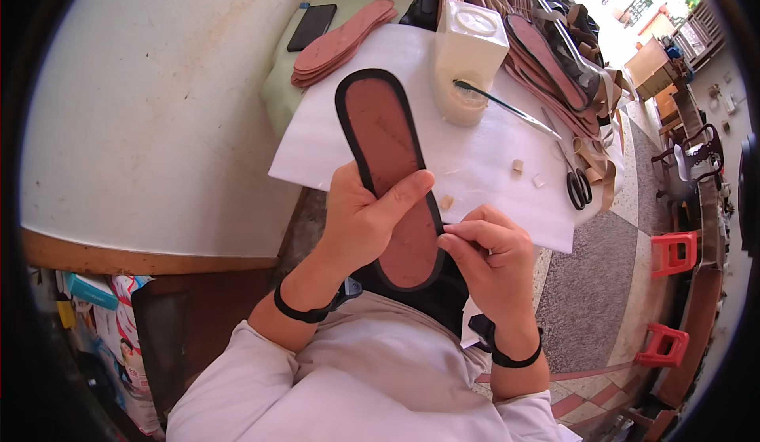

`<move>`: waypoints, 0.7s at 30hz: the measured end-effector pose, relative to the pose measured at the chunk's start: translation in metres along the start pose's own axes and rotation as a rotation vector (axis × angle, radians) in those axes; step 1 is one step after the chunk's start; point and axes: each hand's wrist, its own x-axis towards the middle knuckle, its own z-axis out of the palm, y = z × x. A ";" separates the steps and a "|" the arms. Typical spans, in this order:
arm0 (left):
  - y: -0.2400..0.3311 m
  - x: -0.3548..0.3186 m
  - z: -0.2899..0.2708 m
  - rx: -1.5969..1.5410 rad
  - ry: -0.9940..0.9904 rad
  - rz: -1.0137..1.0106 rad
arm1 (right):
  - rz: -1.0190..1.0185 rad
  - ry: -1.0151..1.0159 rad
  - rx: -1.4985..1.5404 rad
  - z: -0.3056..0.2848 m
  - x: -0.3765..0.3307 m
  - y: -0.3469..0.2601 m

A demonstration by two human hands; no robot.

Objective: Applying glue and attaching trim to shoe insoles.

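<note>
A reddish-brown insole (384, 141) with a black border strip stands tilted in front of me, its wider end pointing away. Wrapped around its middle is my left hand (366, 212), the thumb lying across the face. My right hand (492, 256) pinches the black edging (436, 219) on the right side, near the lower end. Fingertips hide the exact spot of that pinch. Beyond the insole, a cut-open white plastic jug (473, 42) stands on the white-covered table, with a dark-tipped brush (507, 107) resting in its opening.
Stacked plain insoles (340, 42) and a black phone (313, 28) lie at the far left. Right of the jug are more bordered insoles (546, 62) and black-handled scissors (578, 184). Small tan scraps (518, 166) dot the white sheet (396, 54). Red stools (673, 253) stand on the floor.
</note>
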 end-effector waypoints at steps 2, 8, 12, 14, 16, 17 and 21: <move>0.001 -0.002 0.003 0.019 0.042 0.008 | -0.001 0.020 0.059 0.006 -0.002 0.003; -0.003 -0.002 0.008 -0.100 0.131 0.024 | 0.042 0.020 0.196 0.016 -0.001 0.016; -0.002 -0.001 0.013 -0.078 0.057 -0.168 | 0.014 0.101 0.146 0.012 -0.003 0.013; 0.000 -0.007 0.021 -0.041 -0.035 -0.153 | -0.001 0.183 0.159 0.011 -0.002 0.013; -0.006 -0.012 0.026 -0.023 -0.062 -0.146 | -0.011 0.233 0.166 0.013 -0.002 0.014; -0.008 -0.013 0.028 -0.009 -0.072 -0.145 | -0.012 0.243 0.166 0.014 -0.003 0.015; -0.004 -0.014 0.032 -0.068 0.001 -0.235 | 0.010 0.214 0.194 0.019 -0.008 0.026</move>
